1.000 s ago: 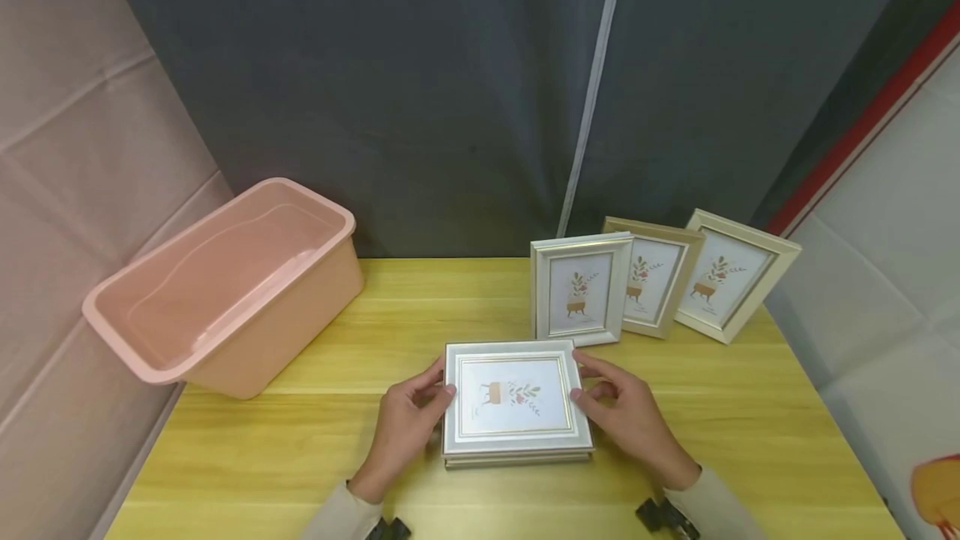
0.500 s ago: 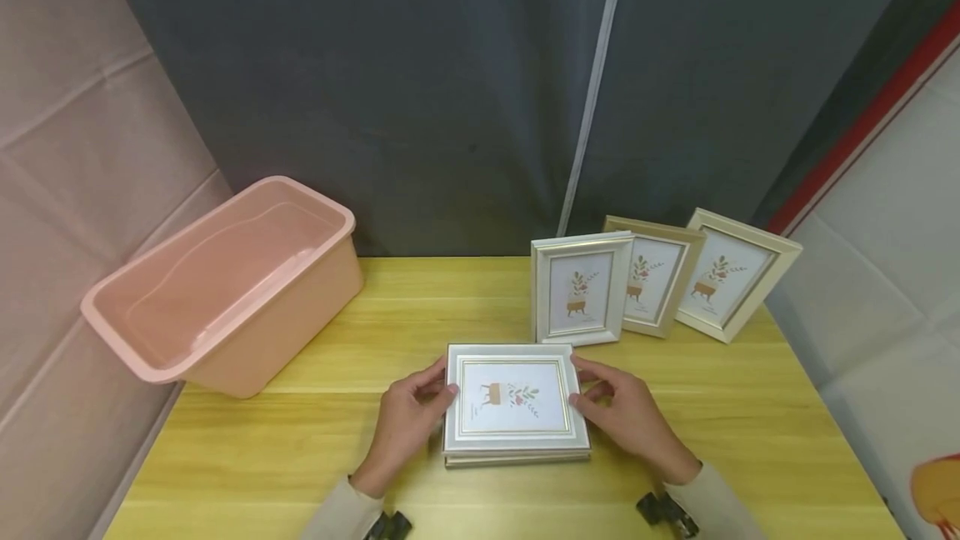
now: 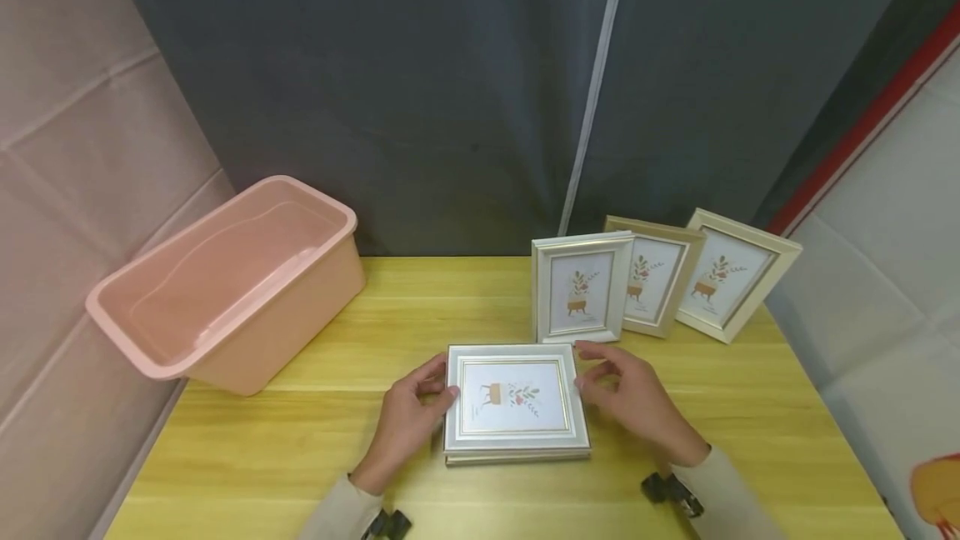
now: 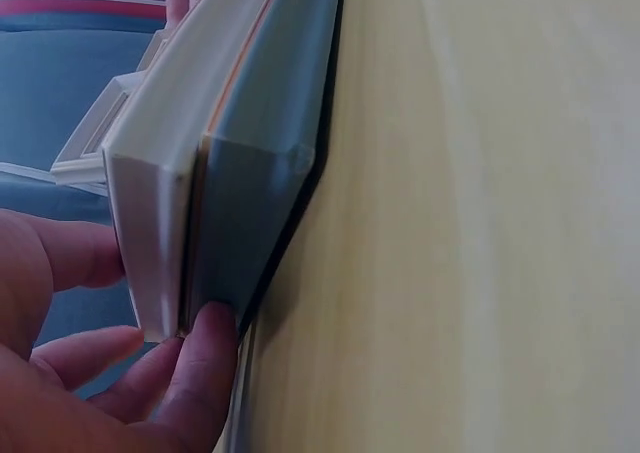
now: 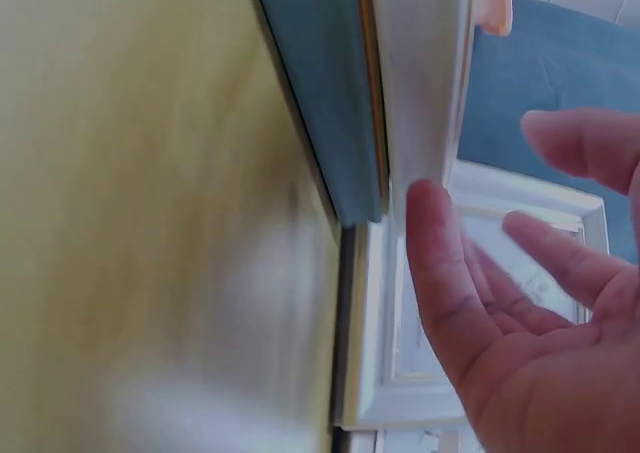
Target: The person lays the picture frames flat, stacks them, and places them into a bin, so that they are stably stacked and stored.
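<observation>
A silver-white picture frame [image 3: 513, 402] with a plant print lies face up on another frame [image 3: 517, 460], mostly hidden beneath it, in the middle of the table. My left hand [image 3: 408, 419] grips the left side of this stack, thumb at the top frame's border and fingers along the side, as the left wrist view also shows. My right hand [image 3: 633, 398] is at the right edge with its fingers spread. In the right wrist view, a gap shows between its thumb and the white edge, while one fingertip [image 5: 430, 208] overlaps the stack's corner.
Three picture frames stand propped up behind on the right: a white one [image 3: 581, 290], a tan one [image 3: 660, 273] and a cream one [image 3: 738, 273]. A pink plastic tub [image 3: 277, 315] stands at the table's left end. A dark curtain [image 3: 375, 90] hangs behind.
My right hand has loosened from the stack's right edge and shifted slightly right. The stack moved slightly earlier, then stayed put. My left hand keeps its hold.
</observation>
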A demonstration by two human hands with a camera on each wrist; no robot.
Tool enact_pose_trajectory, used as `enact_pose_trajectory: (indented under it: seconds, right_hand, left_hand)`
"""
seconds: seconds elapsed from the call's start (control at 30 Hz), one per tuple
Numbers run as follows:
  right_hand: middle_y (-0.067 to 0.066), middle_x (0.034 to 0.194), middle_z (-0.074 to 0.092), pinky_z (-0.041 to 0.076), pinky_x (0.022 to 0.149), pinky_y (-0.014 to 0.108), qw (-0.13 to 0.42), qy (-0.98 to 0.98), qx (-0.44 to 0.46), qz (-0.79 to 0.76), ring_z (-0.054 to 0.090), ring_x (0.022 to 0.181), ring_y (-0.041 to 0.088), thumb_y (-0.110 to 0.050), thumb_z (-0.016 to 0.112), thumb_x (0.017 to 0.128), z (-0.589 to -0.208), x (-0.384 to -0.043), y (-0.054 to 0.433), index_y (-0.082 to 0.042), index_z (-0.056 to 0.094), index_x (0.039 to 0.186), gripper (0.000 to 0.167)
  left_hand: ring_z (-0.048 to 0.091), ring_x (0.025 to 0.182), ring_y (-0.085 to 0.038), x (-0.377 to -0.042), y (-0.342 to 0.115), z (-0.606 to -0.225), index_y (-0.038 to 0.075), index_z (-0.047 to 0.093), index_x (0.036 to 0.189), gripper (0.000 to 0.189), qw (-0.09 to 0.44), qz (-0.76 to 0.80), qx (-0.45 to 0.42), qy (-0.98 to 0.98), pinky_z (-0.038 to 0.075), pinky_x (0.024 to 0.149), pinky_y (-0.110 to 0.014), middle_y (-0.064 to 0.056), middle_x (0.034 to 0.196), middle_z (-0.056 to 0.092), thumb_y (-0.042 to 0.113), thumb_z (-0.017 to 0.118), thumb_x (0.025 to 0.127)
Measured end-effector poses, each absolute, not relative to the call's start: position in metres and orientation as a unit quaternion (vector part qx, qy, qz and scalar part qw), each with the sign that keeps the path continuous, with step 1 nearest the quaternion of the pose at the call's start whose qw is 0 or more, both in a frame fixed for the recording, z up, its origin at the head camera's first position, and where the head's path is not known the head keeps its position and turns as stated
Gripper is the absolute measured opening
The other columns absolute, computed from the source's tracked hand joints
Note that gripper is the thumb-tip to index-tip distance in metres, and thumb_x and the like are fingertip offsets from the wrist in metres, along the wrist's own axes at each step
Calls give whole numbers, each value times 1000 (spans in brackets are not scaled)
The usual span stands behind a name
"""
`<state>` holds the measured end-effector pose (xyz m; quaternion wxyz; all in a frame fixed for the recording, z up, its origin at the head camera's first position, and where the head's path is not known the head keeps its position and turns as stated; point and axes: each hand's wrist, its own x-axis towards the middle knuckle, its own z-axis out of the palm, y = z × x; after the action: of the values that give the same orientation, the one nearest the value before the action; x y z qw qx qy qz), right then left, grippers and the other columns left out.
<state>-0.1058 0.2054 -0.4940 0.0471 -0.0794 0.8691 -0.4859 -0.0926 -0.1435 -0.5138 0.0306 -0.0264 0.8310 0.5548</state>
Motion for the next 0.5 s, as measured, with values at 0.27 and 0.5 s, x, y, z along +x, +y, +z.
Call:
enact_pose_trajectory:
  seconds: [0.27,0.5]
  right_hand:
    - [18,132,70,64,83,29,-27,865,-121,-487,72,105,24,-11,77,97,-481,-121,216,-5,65,138,43]
    - [13,130,70,60,88,19,-96,876,-117,-457,68,107,19,-13,74,100,-453,-140,228,-6,65,137,39]
  left_hand:
    - [71,114,-23,-94,-144,-515,27,67,144,53,39,572,-22,819,60,81,-23,0,139,71,16,80,94]
    - [70,114,-22,-93,-144,-515,27,66,144,52,42,567,-14,822,60,85,-24,0,142,69,16,79,95]
